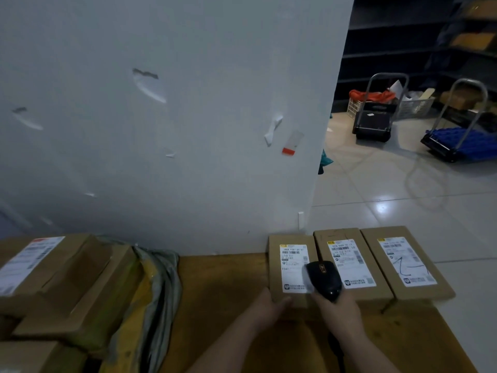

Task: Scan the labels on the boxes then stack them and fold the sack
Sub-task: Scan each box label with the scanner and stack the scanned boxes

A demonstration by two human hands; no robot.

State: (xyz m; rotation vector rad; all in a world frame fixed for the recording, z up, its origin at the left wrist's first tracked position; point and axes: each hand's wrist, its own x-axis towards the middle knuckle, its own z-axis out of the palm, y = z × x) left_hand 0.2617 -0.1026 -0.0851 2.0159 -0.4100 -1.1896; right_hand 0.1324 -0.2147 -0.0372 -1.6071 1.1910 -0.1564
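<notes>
Mostly browns and greys on my feed.
I see the left box [274,265], middle box [336,234] and right box [387,231] all plain brown, each with a white label printed in black and a yellow corner mark; the right label [407,261] also carries black pen strokes. The scanner [324,279] is black with a gold emblem, the sack [161,278] grey-green and yellow, the table [223,278] brown, the wall [188,130] pale grey, a cart [457,141] blue.

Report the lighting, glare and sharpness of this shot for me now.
Head view: dim, bluish light; a bright glare spot on the glossy floor tiles; the shelves at top right nearly black; wide-angle lens tilts the wall edge; print on the middle box label soft, the large left box's label blurrier.
</notes>
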